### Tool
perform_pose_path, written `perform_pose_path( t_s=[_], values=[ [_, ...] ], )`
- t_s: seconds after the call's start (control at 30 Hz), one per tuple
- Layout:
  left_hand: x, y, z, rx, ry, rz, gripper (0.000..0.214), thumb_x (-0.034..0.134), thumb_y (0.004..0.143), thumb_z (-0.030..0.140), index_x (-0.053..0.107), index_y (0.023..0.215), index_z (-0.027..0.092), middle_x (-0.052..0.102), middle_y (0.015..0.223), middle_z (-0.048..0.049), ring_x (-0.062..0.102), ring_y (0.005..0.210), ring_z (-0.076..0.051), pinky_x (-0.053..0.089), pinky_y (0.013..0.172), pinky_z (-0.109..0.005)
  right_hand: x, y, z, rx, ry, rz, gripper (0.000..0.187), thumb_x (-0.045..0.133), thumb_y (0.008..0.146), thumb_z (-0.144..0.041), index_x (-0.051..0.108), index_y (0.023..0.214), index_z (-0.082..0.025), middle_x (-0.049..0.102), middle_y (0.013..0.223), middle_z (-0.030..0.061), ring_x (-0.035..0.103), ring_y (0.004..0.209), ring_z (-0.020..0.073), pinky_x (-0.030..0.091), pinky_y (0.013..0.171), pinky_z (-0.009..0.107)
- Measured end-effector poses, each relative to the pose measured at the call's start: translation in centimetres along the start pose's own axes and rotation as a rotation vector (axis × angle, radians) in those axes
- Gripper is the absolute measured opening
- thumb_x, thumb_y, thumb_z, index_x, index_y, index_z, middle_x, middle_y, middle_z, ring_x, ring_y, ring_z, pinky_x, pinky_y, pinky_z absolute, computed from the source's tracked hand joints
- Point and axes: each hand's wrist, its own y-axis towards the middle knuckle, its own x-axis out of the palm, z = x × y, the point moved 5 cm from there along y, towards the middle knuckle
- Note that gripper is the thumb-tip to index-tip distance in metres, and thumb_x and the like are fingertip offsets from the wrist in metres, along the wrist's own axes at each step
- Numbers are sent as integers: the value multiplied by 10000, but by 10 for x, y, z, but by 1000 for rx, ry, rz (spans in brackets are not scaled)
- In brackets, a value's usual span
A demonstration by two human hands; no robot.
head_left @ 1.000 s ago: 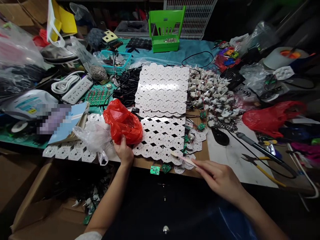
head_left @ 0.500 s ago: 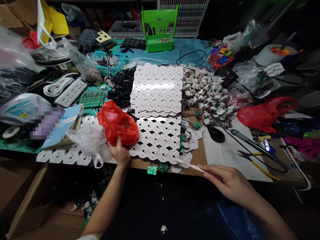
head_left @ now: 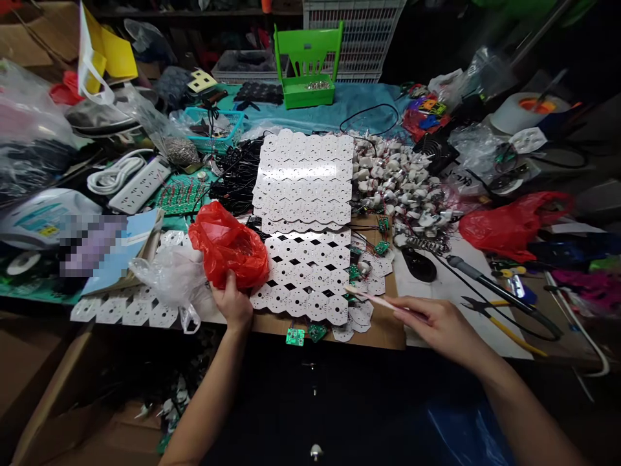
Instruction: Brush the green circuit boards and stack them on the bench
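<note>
My left hand is closed on the near side of a crumpled red plastic bag; what the bag holds is hidden. My right hand pinches the pale pink handle of a toothbrush. The brush's head is at the right edge of a white circuit board panel with diamond-shaped gaps; whether it touches is unclear. More white panels are stacked behind, overlapping this one. A white plastic bag lies beside my left hand.
White wired parts are heaped at the right rear. Pliers, a soldering iron and another red bag lie to the right. Small green boards hang at the front edge. A green chair-shaped holder stands behind.
My right hand has moved the toothbrush away from me, from the panel's near right corner up along its right edge. My left hand keeps hold of the red bag. The view has tilted slightly upward.
</note>
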Motion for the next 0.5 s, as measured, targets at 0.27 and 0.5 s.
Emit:
perform_pose_path(
  t_s=[0.27, 0.5],
  values=[
    [-1, 0, -1, -12, 58, -8, 580, 793, 755, 387, 612, 1272, 195, 631, 1340, -122, 613, 1211, -274, 502, 1044, -434, 12, 17, -20, -67, 43, 65, 317, 529, 950, -360, 737, 1162, -249, 766, 1093, 39, 736, 913, 208, 581, 782, 288],
    [3, -3, 4, -35, -18, 6, 527, 814, 736, 365, 645, 1200, 180, 658, 1292, -123, 649, 1138, -254, 522, 1013, -404, 14, 34, -40, -217, -85, -50, 291, 527, 955, -306, 735, 1156, -277, 768, 1085, 9, 737, 926, 194, 576, 759, 272]
  ],
)
